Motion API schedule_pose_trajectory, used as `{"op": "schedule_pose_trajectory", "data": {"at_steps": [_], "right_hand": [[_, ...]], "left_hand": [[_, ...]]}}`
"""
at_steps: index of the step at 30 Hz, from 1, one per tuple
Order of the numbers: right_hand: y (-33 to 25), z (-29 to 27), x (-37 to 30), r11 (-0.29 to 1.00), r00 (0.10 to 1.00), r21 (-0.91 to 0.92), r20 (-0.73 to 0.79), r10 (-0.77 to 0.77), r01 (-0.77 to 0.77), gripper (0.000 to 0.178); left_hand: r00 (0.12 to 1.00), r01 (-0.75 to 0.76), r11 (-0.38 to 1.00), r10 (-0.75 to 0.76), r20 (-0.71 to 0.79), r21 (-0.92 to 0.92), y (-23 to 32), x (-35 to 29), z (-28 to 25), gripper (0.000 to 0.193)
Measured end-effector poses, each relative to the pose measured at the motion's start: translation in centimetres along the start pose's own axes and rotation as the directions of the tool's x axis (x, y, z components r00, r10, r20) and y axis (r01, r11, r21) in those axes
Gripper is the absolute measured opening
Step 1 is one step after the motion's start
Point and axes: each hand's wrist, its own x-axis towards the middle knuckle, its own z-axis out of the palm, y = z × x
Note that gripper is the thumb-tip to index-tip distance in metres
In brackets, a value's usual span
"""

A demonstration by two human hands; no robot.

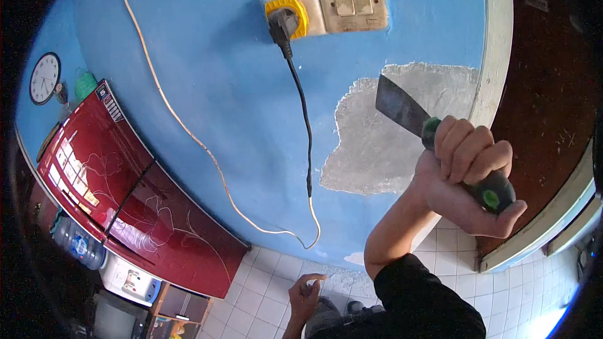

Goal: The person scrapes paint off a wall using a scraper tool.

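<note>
Stickers on the red fridge, a labelled water bottle

A row of small pale rectangular stickers [74, 183] runs down the dark red fridge door [125, 201] at the left; a striped label [110, 105] sits near its top corner; the water bottle [78, 245] below wears a blue label.

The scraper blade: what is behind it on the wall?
Behind the scraper blade, held in the right hand, bare grey plaster shows where blue paint is gone. The part directly under the blade is covered.

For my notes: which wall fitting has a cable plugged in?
The left fitting, the yellow-rimmed socket, holds a black plug; the beige double switch beside it holds none.
</note>
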Motion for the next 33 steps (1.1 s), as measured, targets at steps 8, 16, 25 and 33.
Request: {"op": "schedule_pose_trajectory", "data": {"at_steps": [8,16,25,33], "right_hand": [[1.0,-1.4,0.1,0.996,0.998,0.085,0.066,-0.013,0.007,0.052],[0.8,-1.2,-0.9,0.996,0.984,-0.092,0.177,0.035,-0.019,0.053],[0.3,-0.2,3.0,0.993,0.944,-0.051,0.308,0.118,-0.107,0.049],[2.4,-0.7,2.5,0.916,0.922,-0.301,0.196,0.332,-0.266,0.053]], "left_hand": [[1.000,0.018,0.998,-0.018,0.000,0.057,1.0,0.0,0.1,0.011],[0.998,-0.018,1.000,0.016,-0.055,-0.026,1.6,-0.5,0.6,0.018],[0.985,0.152,0.970,-0.164,-0.047,-0.190,0.2,0.0,0.3,0.013],[1.000,-0.008,0.997,0.007,-0.010,-0.071,-0.2,1.6,0.9,0.015]]}}
